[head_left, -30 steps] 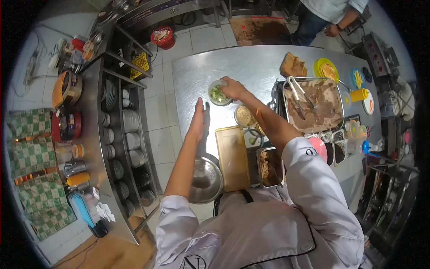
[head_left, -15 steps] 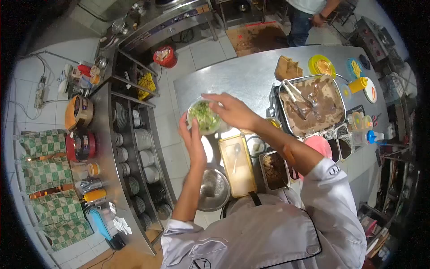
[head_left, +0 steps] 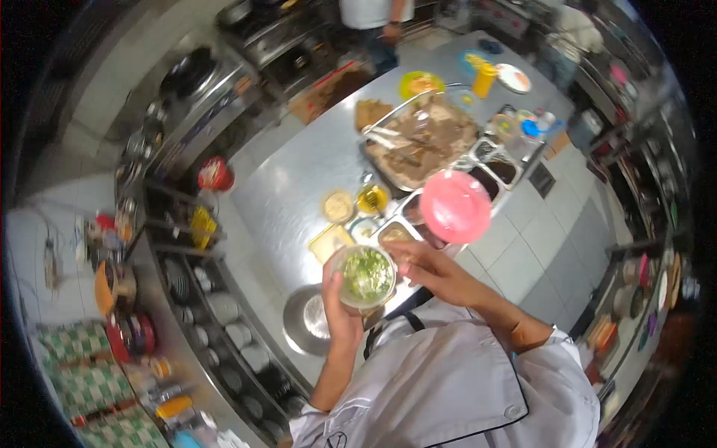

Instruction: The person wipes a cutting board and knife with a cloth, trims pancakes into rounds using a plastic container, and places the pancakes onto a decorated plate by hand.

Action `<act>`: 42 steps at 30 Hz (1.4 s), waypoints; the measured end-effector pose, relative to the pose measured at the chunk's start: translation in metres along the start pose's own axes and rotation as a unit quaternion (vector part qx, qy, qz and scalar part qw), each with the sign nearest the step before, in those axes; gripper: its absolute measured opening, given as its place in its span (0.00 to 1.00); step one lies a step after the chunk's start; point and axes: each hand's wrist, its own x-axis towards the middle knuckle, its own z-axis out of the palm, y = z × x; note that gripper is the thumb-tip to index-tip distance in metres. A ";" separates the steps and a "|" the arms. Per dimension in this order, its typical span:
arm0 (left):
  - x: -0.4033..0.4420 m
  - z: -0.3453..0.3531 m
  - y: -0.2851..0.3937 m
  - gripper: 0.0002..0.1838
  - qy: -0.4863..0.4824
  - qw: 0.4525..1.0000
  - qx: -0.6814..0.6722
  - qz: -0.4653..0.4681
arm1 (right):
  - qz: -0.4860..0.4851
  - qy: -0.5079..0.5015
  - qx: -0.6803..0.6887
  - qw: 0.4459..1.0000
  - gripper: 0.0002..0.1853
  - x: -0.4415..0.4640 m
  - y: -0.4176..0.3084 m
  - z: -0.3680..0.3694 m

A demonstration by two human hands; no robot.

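Shelves (head_left: 254, 358) stacked with dishes line one side of this kitchen, and a metal worktop (head_left: 284, 168) runs off toward the back. Above its near edge, a round tub (head_left: 364, 304) of chopped greens (head_left: 367, 272) is held up, its open top facing the camera. The left hand (head_left: 342, 312) curls around the tub's side, thumb near the rim; the right hand (head_left: 435, 270) is bent in at the opposite side, though blur hides whether its fingers pinch the rim or merely sit beside it. If the left hand is bearing all the weight, a slip or tilt could scatter greens onto the metal bowl (head_left: 308, 321) or the small containers beyond. Near the right forearm, a pink plate (head_left: 455, 207) partly covers some containers; an outward swing of that elbow might knock it off balance.
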 end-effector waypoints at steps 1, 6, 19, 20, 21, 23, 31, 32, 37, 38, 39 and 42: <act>-0.004 0.009 -0.012 0.31 -0.011 1.000 0.002 -0.005 | 0.022 0.021 0.019 0.999 0.31 -0.015 0.004 -0.007; -0.010 0.086 -0.062 0.32 -0.151 0.985 0.079 -0.014 | 0.075 0.102 0.106 0.986 0.39 -0.085 0.007 -0.058; 0.004 0.375 -0.286 0.46 -0.424 0.827 0.310 -0.199 | 0.008 0.358 0.284 0.890 0.29 -0.267 0.077 -0.334; 0.007 0.396 -0.301 0.46 -0.438 0.819 0.309 -0.203 | 0.003 0.373 0.281 0.884 0.29 -0.284 0.079 -0.353; 0.010 0.418 -0.317 0.46 -0.450 0.800 0.337 -0.211 | -0.003 0.421 0.277 0.864 0.30 -0.300 0.084 -0.367; 0.012 0.463 -0.348 0.48 -0.444 0.771 0.405 -0.211 | -0.012 0.480 0.297 0.825 0.29 -0.332 0.092 -0.395; 0.055 0.625 -0.485 0.37 -0.493 0.660 0.525 -0.215 | -0.016 0.623 0.402 0.671 0.29 -0.437 0.122 -0.511; 0.059 0.652 -0.507 0.37 -0.501 0.657 0.519 -0.219 | 0.037 0.636 0.418 0.648 0.29 -0.452 0.114 -0.531; 0.088 0.769 -0.612 0.32 -0.579 0.598 0.501 -0.237 | 0.021 0.693 0.399 0.600 0.31 -0.488 0.122 -0.631; 0.089 0.796 -0.640 0.30 -0.603 0.583 0.482 -0.252 | 0.018 0.712 0.426 0.559 0.32 -0.494 0.127 -0.650; 0.080 0.831 -0.660 0.26 -0.602 0.570 0.501 -0.249 | 0.014 0.729 0.452 0.514 0.33 -0.505 0.127 -0.670; 0.054 0.929 -0.713 0.23 -0.668 0.516 0.480 -0.239 | -0.047 0.765 0.459 0.449 0.36 -0.537 0.115 -0.712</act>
